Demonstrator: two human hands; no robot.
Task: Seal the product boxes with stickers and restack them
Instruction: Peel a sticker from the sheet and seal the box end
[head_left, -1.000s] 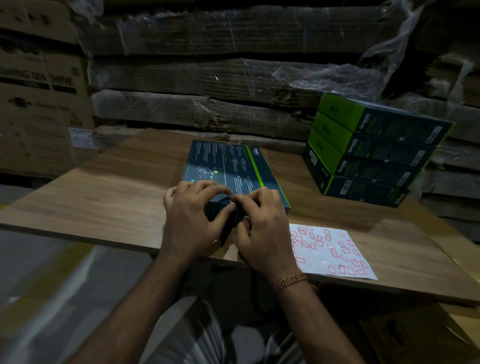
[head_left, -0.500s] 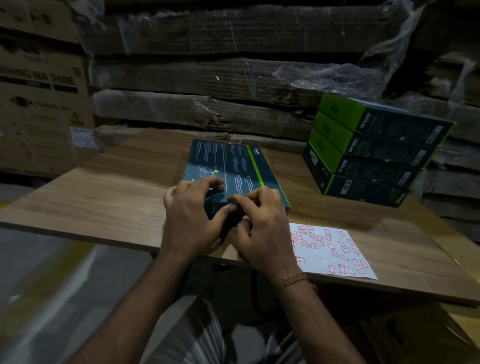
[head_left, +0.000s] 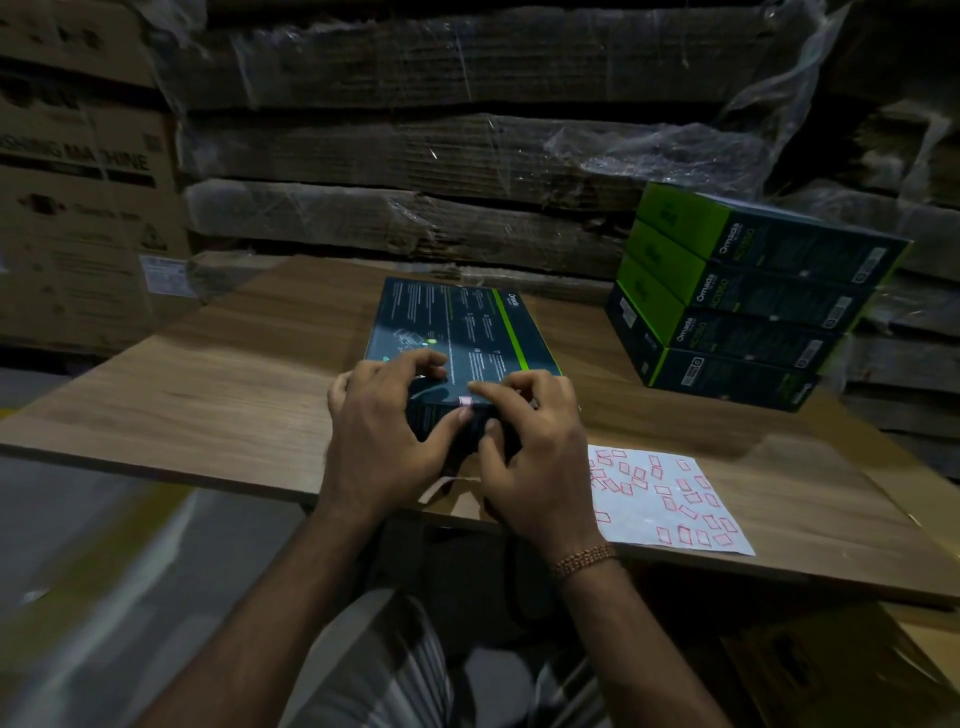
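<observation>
- Flat product box (head_left: 457, 327) lying on the counter (head_left: 218, 395), near end overhanging slightly toward the body.
- Left hand (head_left: 384, 421) curled over the near end, thumb pressing a small pink sticker (head_left: 465, 401) onto the flap edge.
- Right hand (head_left: 530, 447) curled round the same end, steadying.
- Probably light, stiff card with a slick printed skin; best held by both long edges.
- Sticker sheet (head_left: 670, 499) just right; stack of boxes (head_left: 748, 306) well beyond.
</observation>
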